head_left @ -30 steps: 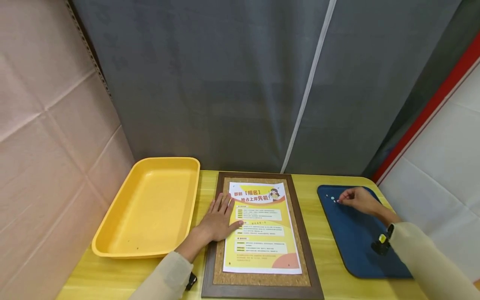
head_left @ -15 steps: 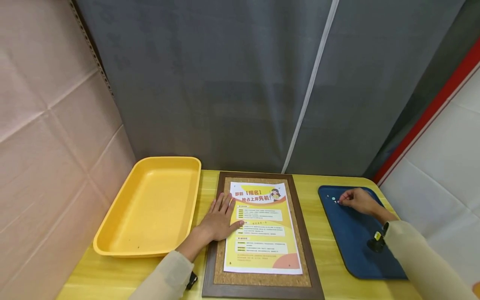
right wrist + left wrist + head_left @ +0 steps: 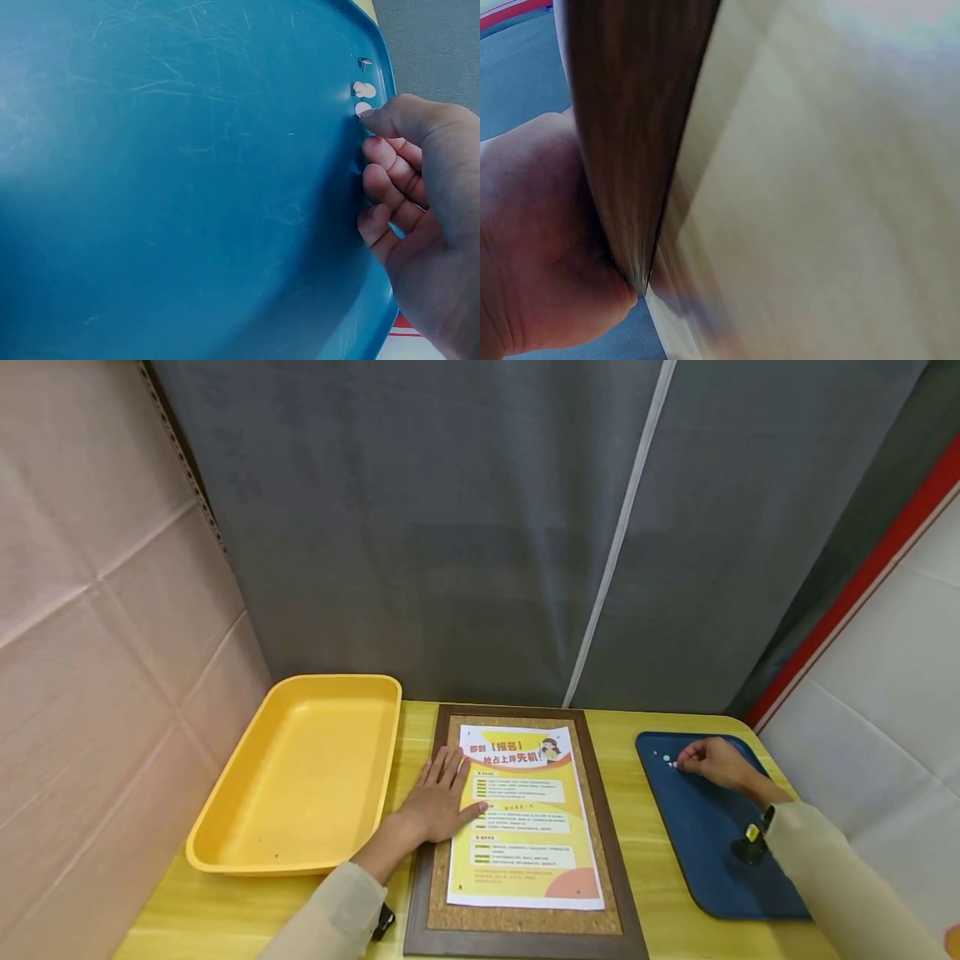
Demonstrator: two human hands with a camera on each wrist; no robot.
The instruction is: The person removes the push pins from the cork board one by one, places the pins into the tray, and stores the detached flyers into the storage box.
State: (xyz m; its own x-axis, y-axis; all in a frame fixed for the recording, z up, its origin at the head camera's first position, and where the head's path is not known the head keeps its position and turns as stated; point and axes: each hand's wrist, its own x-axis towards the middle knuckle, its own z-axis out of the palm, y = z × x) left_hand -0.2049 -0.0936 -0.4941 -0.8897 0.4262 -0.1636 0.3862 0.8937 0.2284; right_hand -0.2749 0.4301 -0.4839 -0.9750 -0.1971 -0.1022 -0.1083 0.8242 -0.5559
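My left hand (image 3: 435, 802) lies spread over the left side of a brown-framed cork board (image 3: 525, 920), its fingers and thumb reaching onto a yellow printed sheet (image 3: 517, 852). In the left wrist view the palm rests against the dark wooden frame (image 3: 630, 112). At the far end of a blue tray (image 3: 720, 860), my right hand (image 3: 712, 762) bends its fingers and pinches a white-headed thumbtack (image 3: 363, 110) between thumb and index finger; the index fingertip is mostly hidden. Just beyond sit a pale thumbtack cluster (image 3: 364, 90) and a tack with its pin showing (image 3: 364, 62).
A yellow plastic tray (image 3: 292, 858) stands left of the board, with a few dark specks in it. The wooden table (image 3: 618, 743) shows between board and blue tray. A grey curtain (image 3: 450, 527) closes the back, with pale walls (image 3: 97, 693) at the sides.
The right forearm and wrist have shifted slightly left while the fingertips stay at the same tacks. The left hand has not moved on the board.
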